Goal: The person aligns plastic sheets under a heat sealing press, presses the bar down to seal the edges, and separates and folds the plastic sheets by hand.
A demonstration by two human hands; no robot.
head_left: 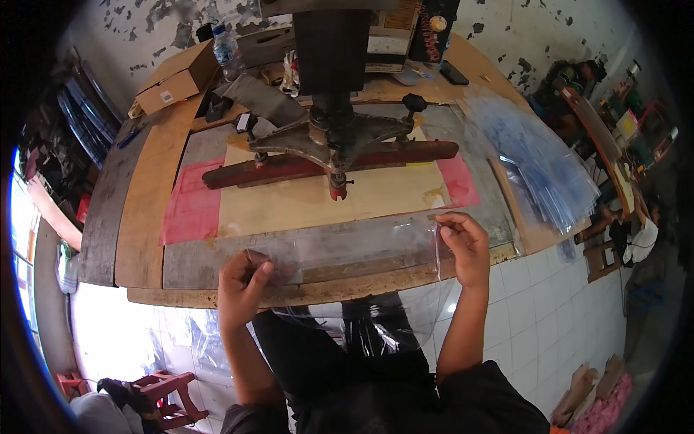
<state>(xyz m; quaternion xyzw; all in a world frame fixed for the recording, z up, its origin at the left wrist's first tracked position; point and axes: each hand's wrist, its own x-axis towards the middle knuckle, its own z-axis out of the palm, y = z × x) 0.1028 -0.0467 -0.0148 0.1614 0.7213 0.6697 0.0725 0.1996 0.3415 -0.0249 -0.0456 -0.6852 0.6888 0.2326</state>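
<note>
A clear plastic sheet (354, 249) stretches between my two hands over the front edge of the worktable, its lower part hanging toward my lap. My left hand (244, 283) pinches its left side, thumb against the curled fingers. At the right edge, my right hand (465, 244) grips it between thumb and fingers. Just beyond the sheet stands a press head with a long red-brown bar (289, 171), low over a yellowish sheet (303, 206). Pink pieces (194, 197) show at both ends of that sheet. Whether the bar touches it I cannot tell.
A fanned pile of clear plastic sheets (546, 170) lies on the right. Behind the press are a cardboard box (176, 78), a water bottle (226, 52) and a phone (454, 72). A red stool (170, 398) stands lower left. Another person (640, 235) is partly visible at far right.
</note>
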